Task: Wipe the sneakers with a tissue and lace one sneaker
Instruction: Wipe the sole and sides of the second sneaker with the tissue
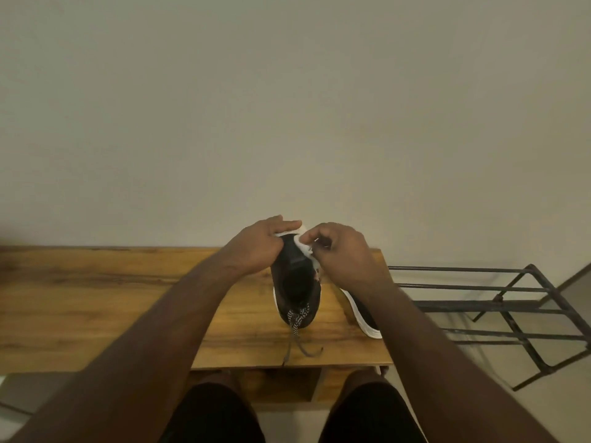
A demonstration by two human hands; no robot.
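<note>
- Head view: a black sneaker [295,289] with a white sole stands on the wooden surface [96,298], its far end raised toward the wall and its laced end nearest the person.
- The left hand [256,246] is curled round the far left side of that sneaker, fingers over the white edge, steadying it.
- The right hand [343,254] has its fingers bunched on a white tissue [303,246], pressing it against the sneaker's far rim; wiping looks to be the step in hand.
- A speckled lace [297,318] trails from the near end of the sneaker, its loose ends lying on the surface close to the near edge.
- The second sneaker [363,318] lies just to the right, partly hidden under the right forearm and close to the surface's right edge.
- A dark metal rack [499,305] stands on the floor to the right.
- Risks, as I judge them: the right forearm could nudge the second sneaker off the right edge; a thin tissue may tear or shed on the sole's rim; hard rubbing could twist the sneaker out of the left hand's hold; the loose lace may slip over the near edge and drag.
</note>
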